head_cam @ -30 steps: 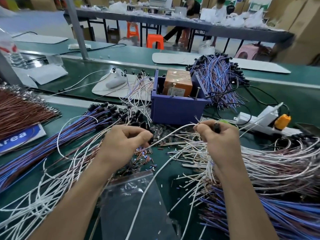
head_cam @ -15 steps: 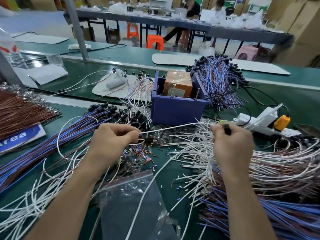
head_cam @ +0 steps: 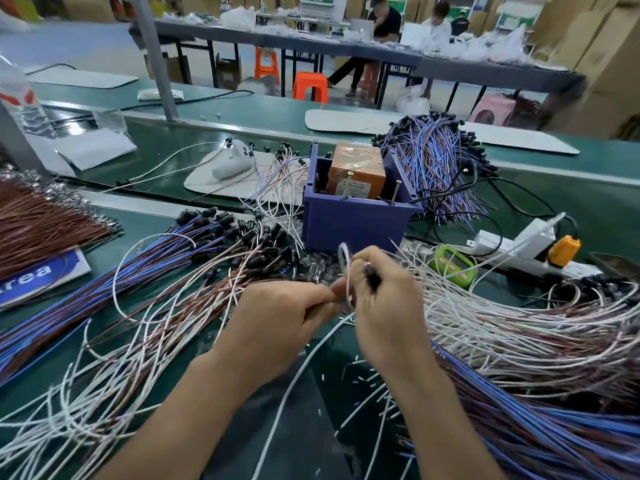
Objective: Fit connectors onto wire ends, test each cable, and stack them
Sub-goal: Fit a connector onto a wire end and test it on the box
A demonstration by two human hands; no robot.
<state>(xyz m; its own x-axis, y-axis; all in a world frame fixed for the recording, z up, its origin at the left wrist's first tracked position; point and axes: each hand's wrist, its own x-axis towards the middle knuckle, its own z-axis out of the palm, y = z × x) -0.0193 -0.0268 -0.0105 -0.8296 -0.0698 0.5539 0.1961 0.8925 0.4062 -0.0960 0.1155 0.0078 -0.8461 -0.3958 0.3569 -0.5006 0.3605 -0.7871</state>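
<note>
Green matting covered the worktop (head_cam: 346, 116), and behind it people sat at a second long table among cartons and plastic stools.

At the left edge lay a fan of brown wires (head_cam: 38, 223), then a sheaf of blue and brown cables (head_cam: 114, 282) with black connectors already fitted, their heads pointing toward the centre. Loose white wires (head_cam: 79, 403) sprawled across the near left.

At the centre, the left hand (head_cam: 277, 327) was closed, pinching one white wire (head_cam: 298, 368) near its end. The right hand (head_cam: 384, 313), touching the left, was closed round a small black connector (head_cam: 372, 279) at its fingertips. The wire looped up between the two hands; blur hid whether the end had entered the connector.

Risk, in my judgement: the connector could seat only partly or crooked, because the wire end was fine and the grip crowded, and the cable would then fail its test. The trailing length could also snag the loose wires below and drag them out of order.

Just beyond the hands stood a purple bin (head_cam: 353, 223), open-topped, holding an orange carton (head_cam: 356, 174) and upright metal pins. Other contents could not be seen.

To the right sat a green tester (head_cam: 450, 266), a white power strip (head_cam: 512, 247) and a large unsorted heap of cables (head_cam: 536, 358).
</note>
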